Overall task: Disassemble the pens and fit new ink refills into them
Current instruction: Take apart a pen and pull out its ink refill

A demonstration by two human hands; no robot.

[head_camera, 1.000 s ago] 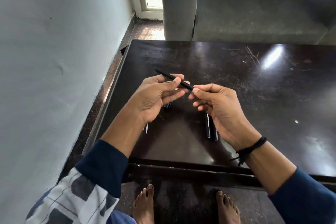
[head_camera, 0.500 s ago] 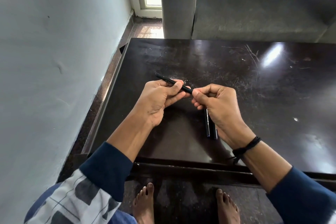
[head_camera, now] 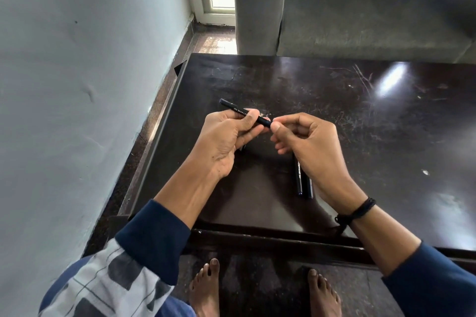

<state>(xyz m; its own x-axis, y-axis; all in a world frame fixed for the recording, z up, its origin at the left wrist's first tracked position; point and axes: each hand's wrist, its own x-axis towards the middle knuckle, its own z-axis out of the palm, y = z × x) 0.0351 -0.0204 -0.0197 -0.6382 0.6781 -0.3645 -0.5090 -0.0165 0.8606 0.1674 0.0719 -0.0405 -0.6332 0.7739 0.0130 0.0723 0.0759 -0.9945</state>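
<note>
My left hand (head_camera: 226, 139) grips a black pen (head_camera: 234, 108) above the dark table (head_camera: 334, 100); the barrel points up and to the left, with white lettering on it. My right hand (head_camera: 311, 147) pinches the pen's near end between thumb and forefinger. Whatever sits at that end is hidden by the fingers. Two more black pens (head_camera: 300, 177) lie side by side on the table under my right wrist. A small dark part (head_camera: 243, 147) shows just below my left palm.
A pale wall runs along the left, close to the table's left edge. A grey sofa (head_camera: 360, 20) stands behind the table. My bare feet (head_camera: 206, 288) rest on the floor under the front edge.
Both hands have dropped a little toward the table with the pen. My left fingers have curled tighter around the barrel, and the pen lies flatter.
</note>
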